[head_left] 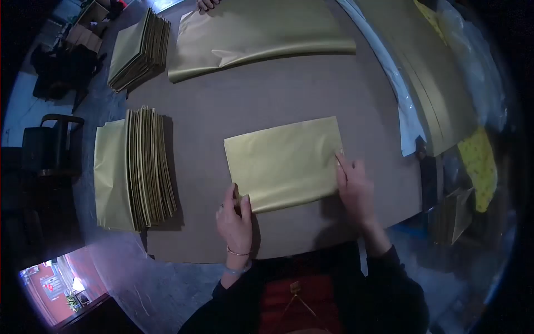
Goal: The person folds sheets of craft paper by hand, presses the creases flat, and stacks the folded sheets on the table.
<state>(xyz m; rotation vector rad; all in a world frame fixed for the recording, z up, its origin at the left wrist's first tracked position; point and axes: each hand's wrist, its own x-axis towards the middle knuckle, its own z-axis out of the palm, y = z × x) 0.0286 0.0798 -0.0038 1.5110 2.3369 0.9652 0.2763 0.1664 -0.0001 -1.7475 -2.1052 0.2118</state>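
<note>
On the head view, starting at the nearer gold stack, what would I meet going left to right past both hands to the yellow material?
Nearer gold stack, left hand, gold sheet, right hand, yellow material.

Appears to be a workshop. Recognizable by stacks of folded gold sheets point(149, 170), broad worktop point(194, 106) and bare, scuffed floor point(172, 284).

Open tabletop point(199, 139) separates the held sheet point(283, 164) from the obstructing near stack point(147, 170).
</note>
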